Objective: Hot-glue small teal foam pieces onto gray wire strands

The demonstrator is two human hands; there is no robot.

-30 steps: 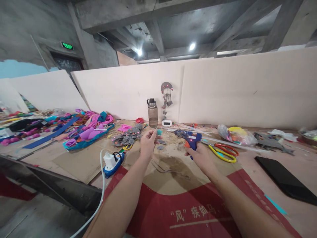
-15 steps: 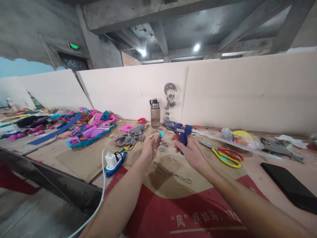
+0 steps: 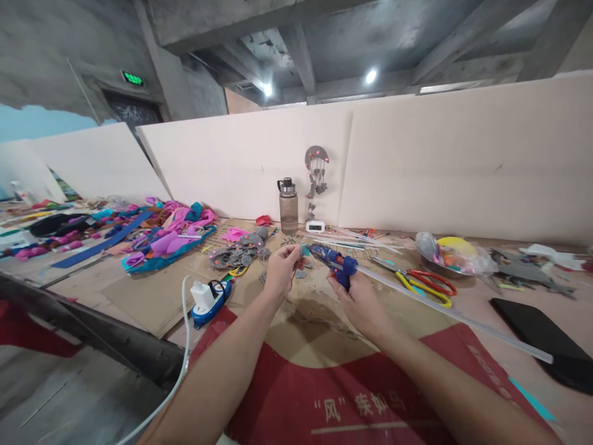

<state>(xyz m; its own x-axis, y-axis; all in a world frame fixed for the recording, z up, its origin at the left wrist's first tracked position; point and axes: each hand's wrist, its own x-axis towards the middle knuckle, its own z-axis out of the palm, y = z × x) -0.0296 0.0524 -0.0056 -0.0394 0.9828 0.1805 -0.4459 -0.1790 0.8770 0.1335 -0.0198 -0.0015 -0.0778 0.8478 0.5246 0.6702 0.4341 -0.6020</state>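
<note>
- Far left on the bench sits a blue-and-white power strip, and its white cable drops off the near edge toward me.
- My left hand is up over the bench. Its fingers are pinched narrow on a teal piece, which is in the air and rests on nothing.
- Just right of that piece is the nozzle of the glue gun, so close that I cannot tell whether they touch. The gun's long axis runs from the nozzle at upper left down to the right and aims at the piece, so my left hand is the nearer one.
- My right hand is closed round the gun's grip.
- A long clear glue stick trails from the gun's back toward a black tablet. Yellow-and-red scissors lie beyond it.
- The surface is cardboard with a red banner nearest me. White boards stand behind, with concrete beams overhead.
</note>
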